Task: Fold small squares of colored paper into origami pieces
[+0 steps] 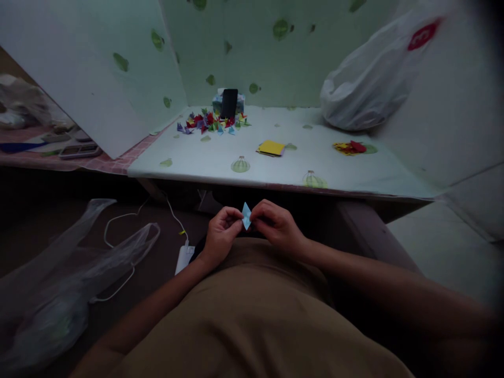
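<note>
Mint-green printed wall covering (244, 58) fills the bg; in front of it, table (205, 163) w/ matching pale cloth. Brown shirt (252, 310) on the person seated at the near edge. Clear plastic bag (55, 320) lies to the L on a dk brown seat (153, 286). White plastic bag (358, 89) w/ red print sits at the table's R rear.

L hand (224, 231) & R hand (279, 226) are close together over the lap, just this side of the table edge. Paper cranes (205, 123), mixed colors, cluster at table's L rear, by a tissue box (241, 100); blk smartphone (229, 103) leans upright against the box. White block (183, 258) w/ a plug in its top end is near the L wrist.

Sq. paper stack (272, 147), yellow on top, is mid-table; red/yellow heap (350, 148) to its R, pcs too small to ID.

Smallest: lt blue folded paper (246, 218), between the hands, pointed top & bottom. L thumb + index pinch its L side; R thumb + index pinch its R. Other fingers curled in.
</note>
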`<state>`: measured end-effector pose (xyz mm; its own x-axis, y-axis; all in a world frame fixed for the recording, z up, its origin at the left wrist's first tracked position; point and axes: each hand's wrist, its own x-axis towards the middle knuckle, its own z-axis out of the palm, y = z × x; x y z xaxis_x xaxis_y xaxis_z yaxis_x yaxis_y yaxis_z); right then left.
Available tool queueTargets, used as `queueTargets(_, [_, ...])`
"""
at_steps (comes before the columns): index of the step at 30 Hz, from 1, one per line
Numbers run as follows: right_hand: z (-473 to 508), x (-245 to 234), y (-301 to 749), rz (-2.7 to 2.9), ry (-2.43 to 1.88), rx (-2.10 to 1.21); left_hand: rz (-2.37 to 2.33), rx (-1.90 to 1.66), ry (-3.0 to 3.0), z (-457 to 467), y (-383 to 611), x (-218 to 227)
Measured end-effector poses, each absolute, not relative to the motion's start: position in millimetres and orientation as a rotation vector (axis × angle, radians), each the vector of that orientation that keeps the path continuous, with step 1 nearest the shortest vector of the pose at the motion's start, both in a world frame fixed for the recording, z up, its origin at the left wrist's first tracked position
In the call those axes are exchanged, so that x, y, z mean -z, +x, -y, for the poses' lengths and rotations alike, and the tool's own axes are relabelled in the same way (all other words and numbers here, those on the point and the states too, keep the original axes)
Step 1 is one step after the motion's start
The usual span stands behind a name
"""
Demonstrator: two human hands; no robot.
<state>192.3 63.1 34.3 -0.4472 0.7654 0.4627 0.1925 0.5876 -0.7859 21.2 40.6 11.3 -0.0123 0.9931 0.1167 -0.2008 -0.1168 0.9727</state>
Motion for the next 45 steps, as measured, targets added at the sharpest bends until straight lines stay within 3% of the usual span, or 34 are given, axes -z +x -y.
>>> queueTargets(7, [-62,-37,194,2.056,-0.693,-0.756,-0.969,-1.367,1.109,-39,21,-11])
queueTargets(17, [-73,-40,193,1.644,-0.970,-1.472,-0.907,-1.242,1.201,-41,26,-10])
queueTargets(31, [-73,-42,193,1.475,-0.989,-1.453,-1.017,-1.075,1.275,-43,19,-11])
queueTargets(40, [-72,-39,194,1.270,-0.926,-1.664,-1.023,-1.087,1.239,-45,17,-8])
queueTargets(45, [-71,-40,193,1.405,-0.965,-1.512,-1.033,-1.119,1.267,-44,19,-7])
